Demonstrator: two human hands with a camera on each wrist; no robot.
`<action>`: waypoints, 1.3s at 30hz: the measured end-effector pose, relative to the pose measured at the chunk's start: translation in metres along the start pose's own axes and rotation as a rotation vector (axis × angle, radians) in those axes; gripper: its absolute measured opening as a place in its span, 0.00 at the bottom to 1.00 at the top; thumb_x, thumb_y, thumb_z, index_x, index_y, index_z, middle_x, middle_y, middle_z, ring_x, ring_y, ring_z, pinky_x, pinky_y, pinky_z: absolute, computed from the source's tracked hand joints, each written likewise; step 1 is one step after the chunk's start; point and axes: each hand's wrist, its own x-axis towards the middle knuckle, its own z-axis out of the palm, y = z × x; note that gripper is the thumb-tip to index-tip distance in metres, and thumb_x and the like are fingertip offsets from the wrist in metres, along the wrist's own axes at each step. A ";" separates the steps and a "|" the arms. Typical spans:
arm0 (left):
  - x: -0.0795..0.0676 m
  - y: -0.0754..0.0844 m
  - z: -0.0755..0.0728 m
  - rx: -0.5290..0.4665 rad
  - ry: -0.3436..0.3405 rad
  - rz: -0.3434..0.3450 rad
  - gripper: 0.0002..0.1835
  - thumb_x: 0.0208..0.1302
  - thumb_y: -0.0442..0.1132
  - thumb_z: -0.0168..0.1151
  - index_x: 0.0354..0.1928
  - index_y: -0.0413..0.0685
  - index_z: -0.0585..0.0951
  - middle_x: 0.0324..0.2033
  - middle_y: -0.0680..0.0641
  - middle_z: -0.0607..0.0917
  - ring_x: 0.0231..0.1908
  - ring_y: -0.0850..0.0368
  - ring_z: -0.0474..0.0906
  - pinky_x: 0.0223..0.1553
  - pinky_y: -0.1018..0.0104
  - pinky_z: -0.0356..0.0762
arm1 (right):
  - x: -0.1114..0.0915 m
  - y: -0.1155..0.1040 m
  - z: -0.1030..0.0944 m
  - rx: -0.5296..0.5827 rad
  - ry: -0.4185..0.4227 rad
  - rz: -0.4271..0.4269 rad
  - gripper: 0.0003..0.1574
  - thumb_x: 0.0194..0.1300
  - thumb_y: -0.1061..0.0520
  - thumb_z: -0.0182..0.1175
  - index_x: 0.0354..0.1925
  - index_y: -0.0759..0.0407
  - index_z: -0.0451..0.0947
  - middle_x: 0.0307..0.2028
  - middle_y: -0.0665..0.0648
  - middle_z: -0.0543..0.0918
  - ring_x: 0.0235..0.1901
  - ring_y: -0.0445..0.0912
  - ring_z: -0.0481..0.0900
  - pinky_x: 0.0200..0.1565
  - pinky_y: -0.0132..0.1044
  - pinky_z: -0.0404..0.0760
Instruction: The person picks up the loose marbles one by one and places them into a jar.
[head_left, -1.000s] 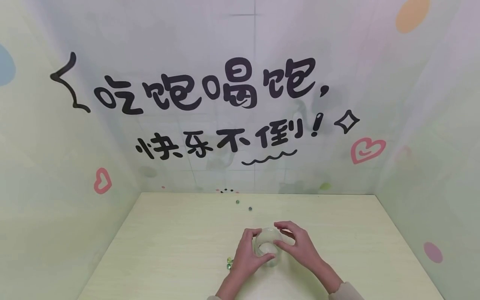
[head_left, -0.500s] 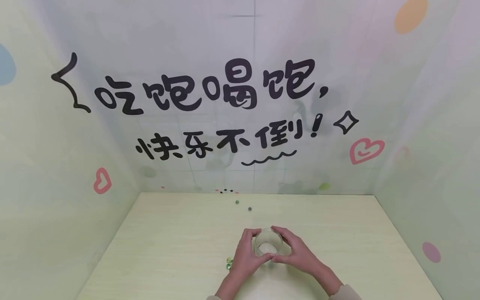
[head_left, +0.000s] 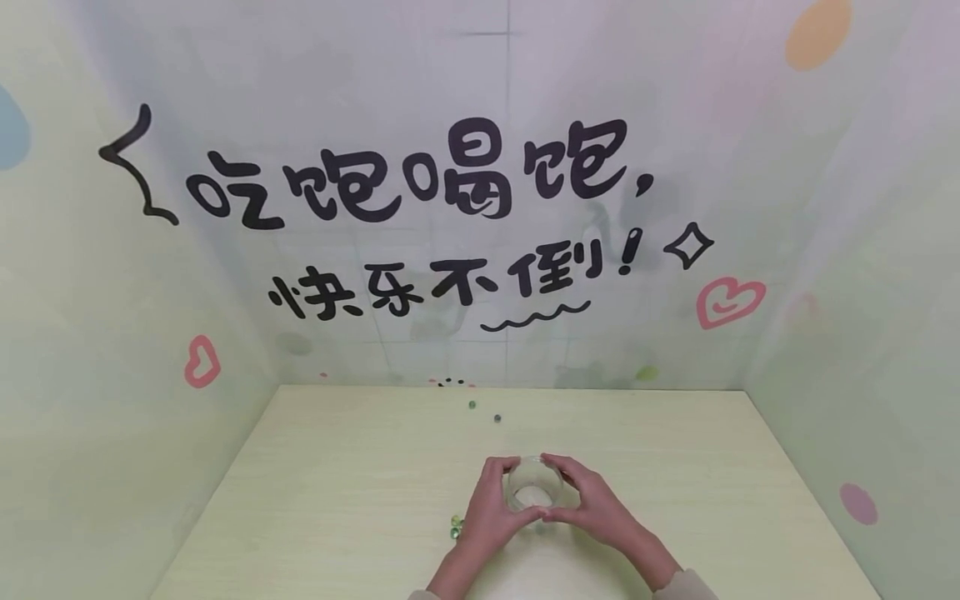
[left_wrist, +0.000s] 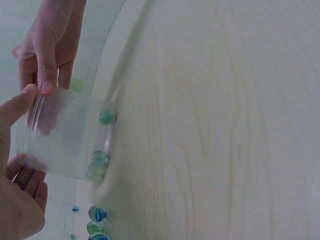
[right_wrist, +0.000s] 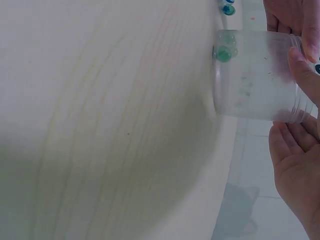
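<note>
- Two hands ring one clear jar (head_left: 535,483) in the lower middle of the head view: the left hand (head_left: 489,507) on its left side, the right hand (head_left: 597,502) on its right.
- Both grips are curved just wide enough for the jar, fingers around the far side, thumbs nearly meeting at the near side. Holding close to the threaded rim probably steadies it evenly and leaves its mouth uncovered.
- Mouth up, the jar looks upright, base at or very near the table (head_left: 337,500); actual contact is hard to tell.
- Several green marbles (left_wrist: 107,117) show through the wall at its base, left of centre in the left wrist view, apparently settled inside by their own weight.
- Other loose marbles (head_left: 456,527) sit left of the left wrist, perhaps clustered within easy reach.
- Two far marbles (head_left: 497,418) lie near the table's back edge, well apart from the hands.
</note>
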 end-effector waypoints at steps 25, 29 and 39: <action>0.032 -0.023 -0.062 -0.293 -0.043 -0.035 0.28 0.82 0.52 0.32 0.57 0.42 0.79 0.50 0.42 0.86 0.55 0.44 0.81 0.61 0.53 0.78 | -0.003 -0.003 0.000 -0.057 -0.007 0.028 0.52 0.57 0.46 0.72 0.72 0.62 0.62 0.68 0.63 0.73 0.65 0.59 0.74 0.63 0.51 0.77; 0.037 -0.026 -0.067 -0.253 -0.015 -0.058 0.24 0.82 0.46 0.36 0.56 0.39 0.79 0.50 0.39 0.86 0.56 0.41 0.80 0.61 0.46 0.77 | -0.003 -0.003 0.002 -0.007 0.025 0.034 0.54 0.55 0.46 0.74 0.72 0.61 0.62 0.69 0.61 0.72 0.67 0.58 0.72 0.65 0.47 0.76; 0.054 -0.050 -0.080 -0.222 0.025 -0.073 0.17 0.75 0.49 0.54 0.54 0.46 0.81 0.54 0.44 0.85 0.54 0.50 0.81 0.57 0.59 0.80 | 0.000 -0.007 0.016 0.107 0.149 0.108 0.57 0.50 0.48 0.78 0.72 0.59 0.63 0.67 0.58 0.75 0.68 0.55 0.71 0.67 0.43 0.75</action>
